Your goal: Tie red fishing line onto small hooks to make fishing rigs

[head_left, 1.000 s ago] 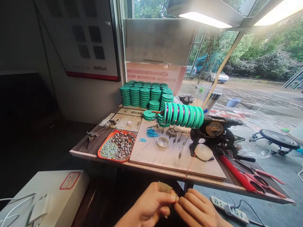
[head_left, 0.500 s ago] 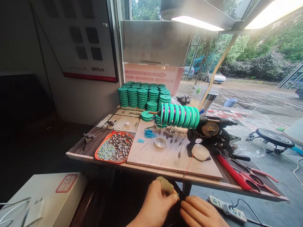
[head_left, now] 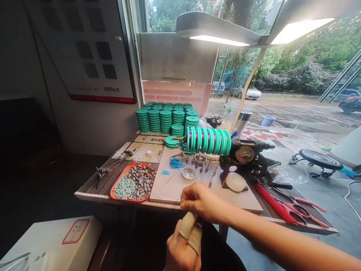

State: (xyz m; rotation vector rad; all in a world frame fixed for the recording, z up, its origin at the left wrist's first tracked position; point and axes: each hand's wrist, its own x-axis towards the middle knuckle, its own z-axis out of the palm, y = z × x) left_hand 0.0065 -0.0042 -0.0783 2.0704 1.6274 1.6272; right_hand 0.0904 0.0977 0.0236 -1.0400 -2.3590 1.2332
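Note:
My left hand [head_left: 184, 241] is closed below the table's front edge, with beige covers on two of its fingers. Just above it is my right hand [head_left: 199, 199], its fingers pinched together at the board's front edge and its forearm reaching across from the right. Whatever either hand holds is too small or hidden to name. Behind them, a pale board [head_left: 172, 188] carries a small dish of white beads [head_left: 188, 173] and short blue pieces [head_left: 176, 163]. A row of green spools [head_left: 208, 141] sits on the shaft of a dark hand-cranked winding machine [head_left: 245, 154].
An orange tray [head_left: 113, 188] holds metal cylinders and green-yellow pieces at left. Stacked green spools [head_left: 166, 120] stand at the back. Red-handled scissors [head_left: 296, 210] lie at the right edge. A lamp [head_left: 220, 28] hangs overhead. A white box [head_left: 50, 241] stands lower left.
My right hand has moved up and left, from beside my left hand to above it. My left hand has turned and dropped slightly. The orange thread seen near the hands no longer shows there.

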